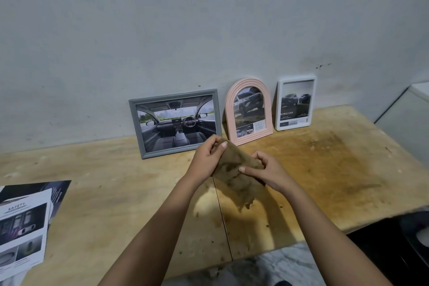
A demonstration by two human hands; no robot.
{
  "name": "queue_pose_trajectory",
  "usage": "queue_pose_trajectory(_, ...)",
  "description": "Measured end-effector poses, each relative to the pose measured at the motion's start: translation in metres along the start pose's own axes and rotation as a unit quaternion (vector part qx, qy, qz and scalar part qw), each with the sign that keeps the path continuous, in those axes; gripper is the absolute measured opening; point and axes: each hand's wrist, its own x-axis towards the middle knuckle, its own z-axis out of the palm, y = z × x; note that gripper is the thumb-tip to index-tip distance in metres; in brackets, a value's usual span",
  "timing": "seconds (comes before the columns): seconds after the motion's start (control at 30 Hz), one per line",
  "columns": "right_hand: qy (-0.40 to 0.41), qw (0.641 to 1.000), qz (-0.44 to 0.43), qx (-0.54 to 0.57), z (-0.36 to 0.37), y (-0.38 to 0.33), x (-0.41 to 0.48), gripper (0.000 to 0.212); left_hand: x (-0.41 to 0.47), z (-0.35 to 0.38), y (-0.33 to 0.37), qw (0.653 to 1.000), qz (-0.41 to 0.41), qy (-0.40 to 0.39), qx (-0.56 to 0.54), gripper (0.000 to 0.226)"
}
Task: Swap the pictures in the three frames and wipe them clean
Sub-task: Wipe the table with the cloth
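Note:
Three picture frames lean against the wall at the back of the wooden table point(116, 193). The grey frame point(135, 127) holds a car interior photo, the pink arched frame point(248, 111) an off-road car picture, and the white frame point(295, 102) a dark picture of two cars. A worn brown cloth point(234, 176) hangs above the table in front of the frames. My left hand point(206, 158) grips its upper edge and my right hand point(267, 170) pinches its right side.
A stack of printed car brochure pages point(23, 223) lies at the table's left front corner. A white cabinet-like object point(408, 118) stands at the far right, with a dark object point(408, 246) below the table's right edge. The tabletop right of centre is stained.

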Motion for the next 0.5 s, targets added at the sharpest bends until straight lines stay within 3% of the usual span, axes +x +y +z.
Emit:
queue_pose_trajectory(0.1,-0.059,0.995,0.069,0.05,0.0,0.011,-0.007,0.026,-0.003,-0.002,-0.004,1.0,-0.013,0.015,0.011,0.013)
queue_pose_trajectory(0.23,0.012,0.981,0.137,0.137,0.0,0.033,-0.013,0.031,-0.021,0.007,-0.027,0.995,-0.095,0.006,0.032,0.017)
queue_pose_trajectory(0.33,0.005,0.957,0.201,0.211,0.007,0.051,-0.023,0.029,-0.041,0.02,-0.056,0.988,-0.133,0.01,0.084,0.017)
queue_pose_trajectory(0.5,-0.054,0.958,0.262,0.102,0.0,0.076,-0.022,0.032,-0.063,0.033,-0.099,0.972,-0.216,0.009,0.096,0.016)
